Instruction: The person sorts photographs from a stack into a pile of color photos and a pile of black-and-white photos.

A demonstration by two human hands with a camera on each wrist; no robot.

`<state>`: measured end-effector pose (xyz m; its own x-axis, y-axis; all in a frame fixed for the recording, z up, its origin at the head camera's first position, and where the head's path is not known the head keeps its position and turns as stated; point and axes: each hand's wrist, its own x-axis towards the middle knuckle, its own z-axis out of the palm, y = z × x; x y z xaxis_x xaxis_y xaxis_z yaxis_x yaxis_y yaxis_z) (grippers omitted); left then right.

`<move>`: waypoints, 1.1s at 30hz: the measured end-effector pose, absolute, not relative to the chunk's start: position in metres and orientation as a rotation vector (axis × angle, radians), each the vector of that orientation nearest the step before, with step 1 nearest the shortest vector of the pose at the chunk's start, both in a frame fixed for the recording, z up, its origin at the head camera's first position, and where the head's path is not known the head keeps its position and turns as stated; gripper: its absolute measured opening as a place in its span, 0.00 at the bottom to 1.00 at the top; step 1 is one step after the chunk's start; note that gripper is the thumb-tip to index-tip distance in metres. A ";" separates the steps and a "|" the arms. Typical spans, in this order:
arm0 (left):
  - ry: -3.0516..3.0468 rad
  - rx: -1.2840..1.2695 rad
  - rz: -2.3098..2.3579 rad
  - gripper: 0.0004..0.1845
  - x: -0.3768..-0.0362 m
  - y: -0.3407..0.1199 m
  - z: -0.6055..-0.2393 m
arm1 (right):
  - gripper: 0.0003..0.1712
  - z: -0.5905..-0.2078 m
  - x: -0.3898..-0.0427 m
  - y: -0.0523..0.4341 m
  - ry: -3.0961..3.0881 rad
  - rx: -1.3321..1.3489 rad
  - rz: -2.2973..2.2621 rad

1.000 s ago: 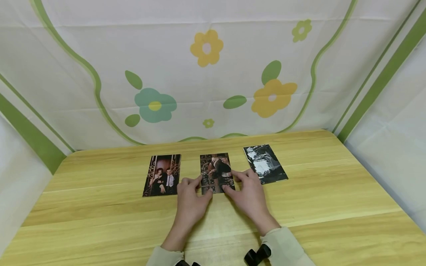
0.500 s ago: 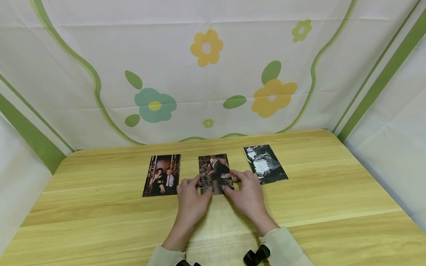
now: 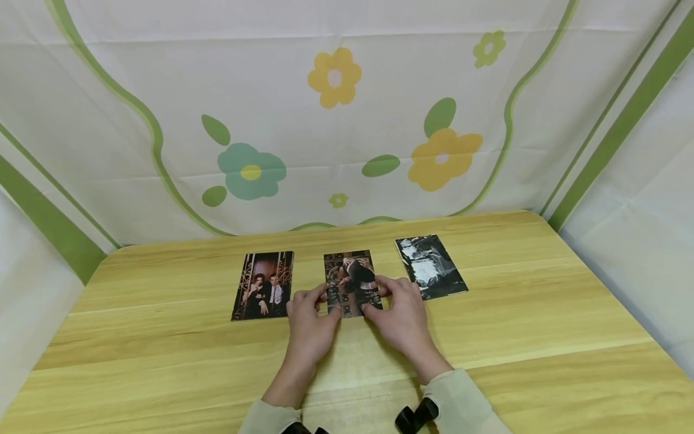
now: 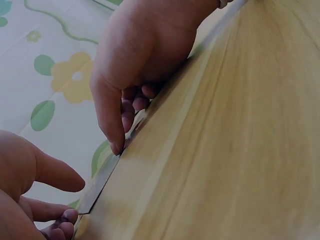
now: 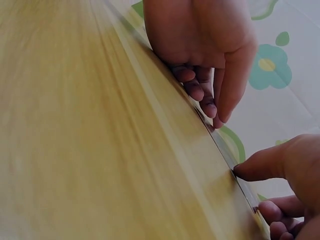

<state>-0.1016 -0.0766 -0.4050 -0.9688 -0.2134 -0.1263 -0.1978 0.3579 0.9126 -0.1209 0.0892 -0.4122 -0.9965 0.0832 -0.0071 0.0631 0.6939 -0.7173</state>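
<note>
A dark colour photo card (image 3: 351,274) lies on the table between my two hands, its picture turned sideways. My left hand (image 3: 311,328) touches the card's left edge with its fingers; in the left wrist view its thumb (image 4: 67,176) stands slightly off the card. At the near right corner, my right hand (image 3: 403,319) holds the card, thumb on the near edge and fingers along the right side. The card shows as a thin strip in the right wrist view (image 5: 226,146). Fingertips partly hide its edges.
To the left lies a photo card (image 3: 264,286) of two people in dark clothes. A black-and-white photo card (image 3: 432,266) lies tilted at the right, close to my right fingers. Behind the wooden table (image 3: 162,349) hangs a white flowered cloth (image 3: 303,132).
The middle card has shifted very slightly, first left and toward me. My left thumb has drawn a little to the left, away from the card's near edge. The outer cards stay put.
</note>
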 end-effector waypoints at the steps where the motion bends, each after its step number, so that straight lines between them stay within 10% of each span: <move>1: -2.577 0.398 -1.740 0.32 -0.102 -0.077 -0.405 | 0.39 -0.412 -0.121 0.089 -2.867 -0.128 1.224; 33: -2.274 0.414 -2.022 0.29 -0.099 -0.090 -0.403 | 0.35 -0.408 -0.122 0.093 -2.578 -0.161 1.797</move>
